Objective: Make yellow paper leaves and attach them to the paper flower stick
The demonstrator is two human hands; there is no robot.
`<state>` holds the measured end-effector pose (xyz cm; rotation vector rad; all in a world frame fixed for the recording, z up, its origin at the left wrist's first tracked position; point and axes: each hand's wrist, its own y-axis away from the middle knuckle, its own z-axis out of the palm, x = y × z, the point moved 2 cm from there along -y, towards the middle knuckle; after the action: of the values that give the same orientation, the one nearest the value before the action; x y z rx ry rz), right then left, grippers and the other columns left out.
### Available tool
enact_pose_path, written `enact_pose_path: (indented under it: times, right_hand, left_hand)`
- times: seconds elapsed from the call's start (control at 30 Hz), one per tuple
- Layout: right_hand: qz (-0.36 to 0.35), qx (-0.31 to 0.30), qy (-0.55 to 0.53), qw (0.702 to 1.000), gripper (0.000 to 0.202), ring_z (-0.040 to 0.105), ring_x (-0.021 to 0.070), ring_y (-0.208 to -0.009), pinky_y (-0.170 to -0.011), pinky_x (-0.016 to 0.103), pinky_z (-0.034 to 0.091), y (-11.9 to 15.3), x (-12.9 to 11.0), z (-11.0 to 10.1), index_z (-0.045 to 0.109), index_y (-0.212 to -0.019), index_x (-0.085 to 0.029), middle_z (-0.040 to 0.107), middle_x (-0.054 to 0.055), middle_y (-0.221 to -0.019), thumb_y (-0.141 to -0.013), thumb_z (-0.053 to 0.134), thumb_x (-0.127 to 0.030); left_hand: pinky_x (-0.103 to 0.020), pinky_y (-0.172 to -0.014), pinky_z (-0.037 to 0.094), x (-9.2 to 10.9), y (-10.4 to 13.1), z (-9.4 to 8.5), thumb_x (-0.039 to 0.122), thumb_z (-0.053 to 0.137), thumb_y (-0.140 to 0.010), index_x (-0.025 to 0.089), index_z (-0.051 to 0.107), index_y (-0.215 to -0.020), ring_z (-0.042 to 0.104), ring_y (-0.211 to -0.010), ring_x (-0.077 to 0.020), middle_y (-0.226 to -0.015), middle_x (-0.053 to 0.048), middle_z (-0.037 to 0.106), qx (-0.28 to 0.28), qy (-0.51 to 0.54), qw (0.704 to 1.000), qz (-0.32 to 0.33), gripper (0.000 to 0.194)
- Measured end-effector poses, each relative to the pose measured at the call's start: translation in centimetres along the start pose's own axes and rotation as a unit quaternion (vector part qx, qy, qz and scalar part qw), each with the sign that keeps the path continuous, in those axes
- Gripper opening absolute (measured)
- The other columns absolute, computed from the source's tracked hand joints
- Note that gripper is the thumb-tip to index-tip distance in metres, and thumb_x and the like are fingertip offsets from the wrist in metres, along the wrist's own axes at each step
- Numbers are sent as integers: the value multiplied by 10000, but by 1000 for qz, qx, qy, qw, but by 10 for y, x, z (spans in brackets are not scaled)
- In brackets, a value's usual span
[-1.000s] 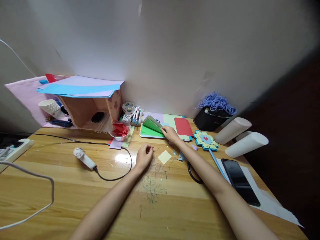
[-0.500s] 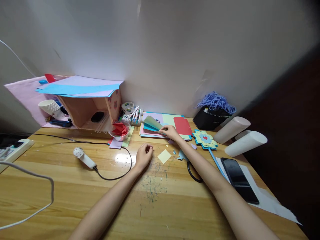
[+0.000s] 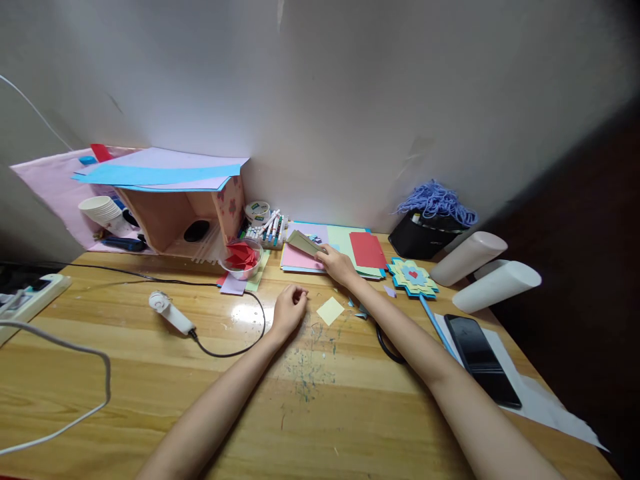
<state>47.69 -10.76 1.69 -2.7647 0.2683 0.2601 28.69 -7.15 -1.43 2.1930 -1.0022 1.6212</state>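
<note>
My right hand [image 3: 339, 265] reaches to the paper stack at the back and pinches the near right corner of a piece of coloured paper [image 3: 304, 244]. That piece looks dull olive and is tilted up over the stack [image 3: 313, 265]; whether it is one sheet or more I cannot tell. My left hand [image 3: 290, 311] rests on the table with its fingers curled in, and nothing shows in it. To the right of it lies a pale yellow paper square [image 3: 331, 311]. Small blue paper scraps [image 3: 360, 315] lie near my right forearm.
A corded white tool [image 3: 173, 315] lies left, before an open pink box [image 3: 165, 217]. A clear bowl [image 3: 243, 259] holds red paper pieces, beside markers [image 3: 270, 230]. Rightward are a paper flower [image 3: 413, 277], black bag [image 3: 423, 237], white rolls [image 3: 497, 287] and phone [image 3: 483, 360].
The lifted paper in my right hand has tilted, and the blue beneath it no longer shows. My left hand stays where it was. The view has shifted slightly.
</note>
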Motion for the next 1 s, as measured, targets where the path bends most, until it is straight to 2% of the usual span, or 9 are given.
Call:
enact_pose_path:
  times: [0.23, 0.5, 0.73, 0.87, 1.0]
  right_hand:
    - [-56, -38, 37, 997, 204, 529, 214, -987, -766, 299, 425, -2, -5, -1, 618, -964, -193, 529, 95, -1187, -837, 504, -306]
    - [-65, -47, 48, 996, 225, 536, 216, -958, -796, 317, 419, -2, -5, 0, 626, -963, -171, 557, 114, -1099, -849, 498, -317]
    - [-81, -48, 52, 994, 192, 528, 220, -972, -821, 322, 419, -2, -7, 3, 648, -895, -158, 571, 113, -1119, -846, 489, -251]
    - [-76, -41, 56, 995, 242, 537, 214, -940, -817, 319, 419, -4, -10, 5, 659, -824, -148, 589, 109, -1110, -848, 418, -150]
    - [-65, -34, 55, 996, 262, 543, 214, -929, -817, 322, 416, -5, -13, 7, 655, -815, -145, 593, 117, -1104, -848, 396, -123]
  left_hand:
    - [-256, -651, 429, 2, 0, 0, 230, 495, -790, 166, 600, -777, 581, -719, -147, -786, -44, 642, -6, 1, 1000, -1, 124]
    - [-257, -656, 426, 2, 0, -1, 229, 497, -786, 173, 597, -767, 576, -715, -148, -780, -38, 637, -10, 4, 1000, -3, 116]
    - [-258, -666, 433, 1, 0, 0, 232, 503, -778, 173, 603, -765, 587, -730, -152, -772, -37, 642, -8, 8, 1000, -9, 117]
    - [-258, -667, 434, 2, 0, 0, 227, 507, -776, 173, 605, -766, 590, -735, -152, -783, -42, 650, -9, 8, 1000, -5, 113]
    - [-261, -663, 435, 4, 0, -1, 217, 506, -774, 172, 605, -754, 589, -717, -152, -770, -43, 651, -8, 6, 1000, -4, 111]
